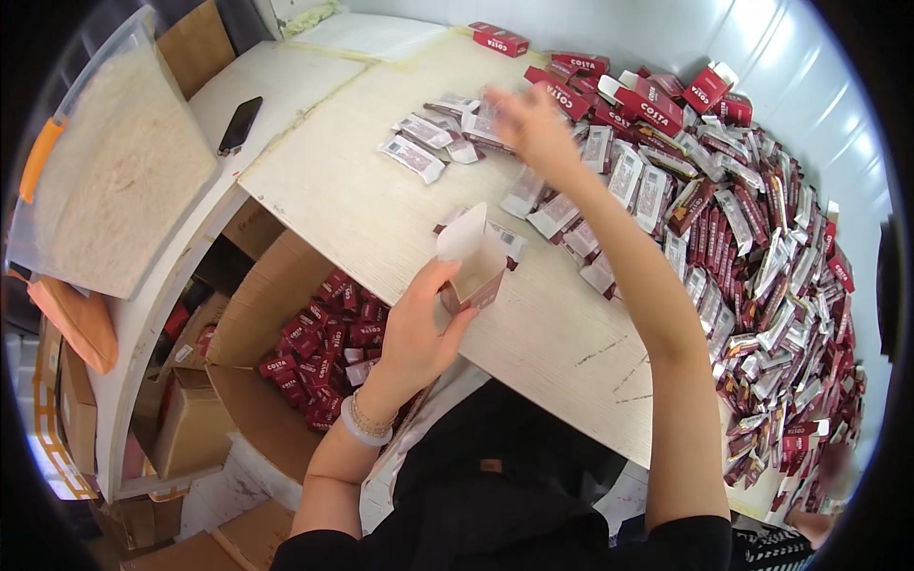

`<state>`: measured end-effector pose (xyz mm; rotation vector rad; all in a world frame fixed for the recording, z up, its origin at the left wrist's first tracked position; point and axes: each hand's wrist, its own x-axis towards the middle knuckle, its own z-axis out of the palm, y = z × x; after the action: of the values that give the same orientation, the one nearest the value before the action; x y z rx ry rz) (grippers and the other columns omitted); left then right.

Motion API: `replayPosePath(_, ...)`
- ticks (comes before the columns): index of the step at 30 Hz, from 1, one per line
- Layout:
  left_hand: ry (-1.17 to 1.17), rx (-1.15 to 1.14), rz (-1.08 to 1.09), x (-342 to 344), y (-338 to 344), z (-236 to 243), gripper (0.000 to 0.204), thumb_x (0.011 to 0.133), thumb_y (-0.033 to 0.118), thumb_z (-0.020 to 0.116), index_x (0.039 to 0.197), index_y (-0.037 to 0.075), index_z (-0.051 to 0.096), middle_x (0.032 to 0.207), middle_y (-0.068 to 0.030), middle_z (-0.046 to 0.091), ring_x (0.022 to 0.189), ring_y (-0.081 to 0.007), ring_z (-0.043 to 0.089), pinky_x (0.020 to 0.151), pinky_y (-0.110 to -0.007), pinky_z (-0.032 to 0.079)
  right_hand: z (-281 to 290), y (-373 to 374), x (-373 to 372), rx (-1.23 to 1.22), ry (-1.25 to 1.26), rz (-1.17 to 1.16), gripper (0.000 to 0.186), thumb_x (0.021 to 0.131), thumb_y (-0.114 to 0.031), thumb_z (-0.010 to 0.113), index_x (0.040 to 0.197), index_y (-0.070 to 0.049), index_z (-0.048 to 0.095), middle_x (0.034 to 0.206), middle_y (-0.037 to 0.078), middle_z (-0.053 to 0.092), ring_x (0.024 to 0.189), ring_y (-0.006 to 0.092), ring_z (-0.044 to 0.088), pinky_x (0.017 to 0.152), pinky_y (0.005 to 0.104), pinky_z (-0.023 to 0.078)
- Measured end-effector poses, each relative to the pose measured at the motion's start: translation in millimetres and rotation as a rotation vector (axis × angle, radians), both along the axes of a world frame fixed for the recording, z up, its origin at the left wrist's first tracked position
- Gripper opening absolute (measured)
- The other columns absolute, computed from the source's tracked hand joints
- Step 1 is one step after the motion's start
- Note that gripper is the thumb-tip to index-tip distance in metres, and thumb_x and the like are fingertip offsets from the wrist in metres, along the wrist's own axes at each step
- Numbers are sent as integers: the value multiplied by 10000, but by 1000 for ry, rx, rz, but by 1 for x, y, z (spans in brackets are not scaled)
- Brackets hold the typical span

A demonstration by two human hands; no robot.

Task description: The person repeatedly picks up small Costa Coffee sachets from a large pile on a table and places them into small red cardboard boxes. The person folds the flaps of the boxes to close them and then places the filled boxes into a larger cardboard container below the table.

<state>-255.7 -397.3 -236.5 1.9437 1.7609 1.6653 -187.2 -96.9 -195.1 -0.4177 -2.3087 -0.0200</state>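
Observation:
My left hand (pixel 417 328) grips a small open carton (pixel 478 276) over the table's front edge, thumb on one side and fingers on the other. The carton's white flap stands up and its inside faces me. Farther off, my right hand (pixel 535 128) reaches across the table, smeared by motion; whether it holds anything I cannot make out. Just left of it lie several silver-and-maroon sachets (pixel 411 159). More sachets (pixel 512 245) rest partly behind the carton. A large heap of such sachets (pixel 733 228) spreads over the right side.
Red cartons (pixel 657 107) lie at the heap's far end. Below the table, a cardboard box (pixel 249 404) contains many closed red cartons (pixel 319 347). At left are a phone (pixel 241 125) and a translucent plastic bin (pixel 124 162). Another person's hand (pixel 812 525) shows at lower right.

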Motion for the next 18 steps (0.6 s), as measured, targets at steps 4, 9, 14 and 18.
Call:
replayPosePath(4, -161, -61, -69, 22, 20, 12, 652, 744, -62, 749, 1295, -22, 403, 1190, -196, 551, 1008, -312, 639, 878, -385, 530, 89, -46, 65, -1099, 867, 234, 237, 919, -162, 565, 1124, -51, 521, 964, 149, 604, 813, 264, 637, 720, 383, 556)
replayPosePath(9, -179, -36, -243, 70, 37, 16, 646, 751, -64, 751, 1285, -28, 389, 1226, -189, 542, 1035, -310, 651, 912, -389, 536, 87, -144, 116, -1089, 1021, 91, 135, 939, -100, 573, 1039, -37, 508, 944, 104, 618, 792, 212, 652, 702, 345, 561)
replayPosePath(14, -112, 12, -299, 112, 32, 2, 622, 764, -54, 748, 1270, -44, 386, 1212, -198, 557, 1040, -305, 651, 886, -374, 534, 43, -166, 150, -203, 792, -197, 249, 758, 17, 706, 910, -48, 519, 1017, 132, 504, 824, 254, 506, 743, 356, 415)
replayPosePath(18, -178, 176, -249, 126, 37, -5, 618, 754, -40, 740, 1285, -20, 424, 1206, -248, 576, 957, -377, 654, 772, -398, 544, 16, -193, 168, -30, 309, 2, 231, 767, -136, 729, 918, -46, 580, 924, 116, 562, 854, 284, 522, 721, 385, 403)
